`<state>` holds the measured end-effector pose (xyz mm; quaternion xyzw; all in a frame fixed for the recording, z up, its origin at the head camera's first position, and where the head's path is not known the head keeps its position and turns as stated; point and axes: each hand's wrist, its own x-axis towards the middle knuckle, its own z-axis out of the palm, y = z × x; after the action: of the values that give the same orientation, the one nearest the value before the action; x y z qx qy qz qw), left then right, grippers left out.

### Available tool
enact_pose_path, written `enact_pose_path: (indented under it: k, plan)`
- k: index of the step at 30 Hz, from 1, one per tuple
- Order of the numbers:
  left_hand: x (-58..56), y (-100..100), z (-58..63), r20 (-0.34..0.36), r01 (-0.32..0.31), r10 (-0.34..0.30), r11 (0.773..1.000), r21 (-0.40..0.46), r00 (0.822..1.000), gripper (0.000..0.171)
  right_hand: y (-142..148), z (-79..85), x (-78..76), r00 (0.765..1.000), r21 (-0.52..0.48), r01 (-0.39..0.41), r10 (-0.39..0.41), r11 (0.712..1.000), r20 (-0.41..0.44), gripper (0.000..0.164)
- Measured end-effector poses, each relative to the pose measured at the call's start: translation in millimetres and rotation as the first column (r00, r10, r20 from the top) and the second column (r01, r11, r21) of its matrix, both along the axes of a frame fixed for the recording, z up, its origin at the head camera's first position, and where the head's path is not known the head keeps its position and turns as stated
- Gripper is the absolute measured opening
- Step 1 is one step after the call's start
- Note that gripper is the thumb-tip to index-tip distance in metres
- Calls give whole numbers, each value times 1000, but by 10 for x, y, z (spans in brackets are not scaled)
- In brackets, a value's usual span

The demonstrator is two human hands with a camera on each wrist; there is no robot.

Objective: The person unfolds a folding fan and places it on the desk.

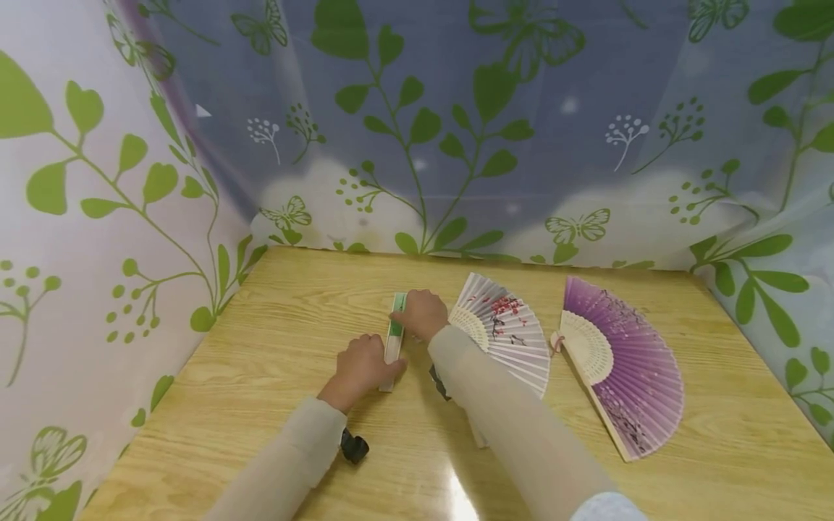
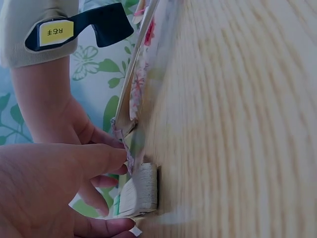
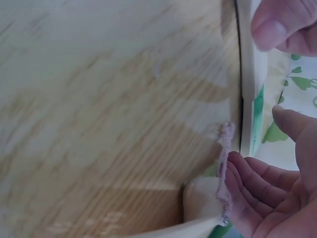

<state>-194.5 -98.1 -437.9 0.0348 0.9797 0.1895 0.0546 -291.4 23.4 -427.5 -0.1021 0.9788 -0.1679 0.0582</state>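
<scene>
A folded fan (image 1: 393, 349) with a green section near its far end lies lengthwise on the table. My right hand (image 1: 422, 315) holds it at the far end, thumb over the green part (image 3: 257, 119) and fingers along its right side. Nearer to me, my left hand (image 1: 361, 365) holds it with the thumb on one side and fingers on the other, around the near end (image 2: 143, 191). An opened white fan (image 1: 504, 329) with red blossoms lies just right of my right hand, partly behind the sleeve. Its pink cord (image 3: 225, 173) hangs close to my right fingertips.
An opened purple fan (image 1: 632, 365) with pale ribs lies farther right on the wooden table (image 1: 280, 311). Cloth with green leaves and butterflies (image 1: 417, 145) hangs behind and at both sides of the table. Black wrist straps (image 1: 354, 446) show below the sleeves.
</scene>
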Motion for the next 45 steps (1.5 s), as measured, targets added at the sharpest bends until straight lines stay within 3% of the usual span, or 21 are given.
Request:
enact_pose_path:
  k: [6, 20, 30, 37, 45]
  plan:
    - [18, 47, 3, 1, -6, 7, 999, -39, 1000, 50, -16, -27, 9, 999, 37, 24, -25, 999, 26, 46]
    - [24, 82, 3, 12, -23, 24, 996, -87, 1000, 50, -85, -65, 83, 1000, 54, 29, -29, 998, -5, 46]
    - [12, 88, -22, -10, -30, 29, 996, -89, 1000, 44, -92, -102, 76, 999, -11, 40, -40, 999, -25, 41]
    - [-4, 86, 20, -33, -42, 41, 999, -16, 999, 34, -97, -136, 33, 995, -79, 31, -38, 996, -89, 42]
    - [-3, 58, 60, -77, -44, 55, 989, 142, 995, 29, -110, -85, 22, 983, -224, 106, -136, 969, -120, 37]
